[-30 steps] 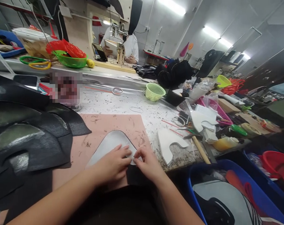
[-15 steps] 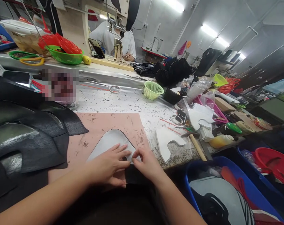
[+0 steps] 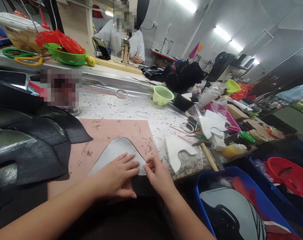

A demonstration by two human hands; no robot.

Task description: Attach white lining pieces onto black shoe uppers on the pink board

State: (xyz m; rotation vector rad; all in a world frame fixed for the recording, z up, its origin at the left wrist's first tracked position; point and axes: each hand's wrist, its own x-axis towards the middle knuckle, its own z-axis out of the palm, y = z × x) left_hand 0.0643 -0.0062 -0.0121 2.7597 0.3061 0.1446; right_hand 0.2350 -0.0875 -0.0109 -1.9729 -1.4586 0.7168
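A pale, round-cornered panel with a thin dark edge lies on a pinkish work mat. My left hand rests flat on it, fingers spread. At its right edge my right hand has thumb and forefinger pinched together on the rim. Below my hands a black part shows at the table's front edge; whether it joins the panel I cannot tell. Overlapping black cut pieces with shiny patches are stacked on the left.
White curved templates, a hammer and a bottle of yellow liquid lie to the right. A green basket stands farther back. Blue tubs sit below the table's right edge. Across the table a person sits behind a sewing machine.
My right fingertips have shifted slightly up and right, from on the panel to its edge. My left hand stays flat in nearly the same place. The view has tilted a little.
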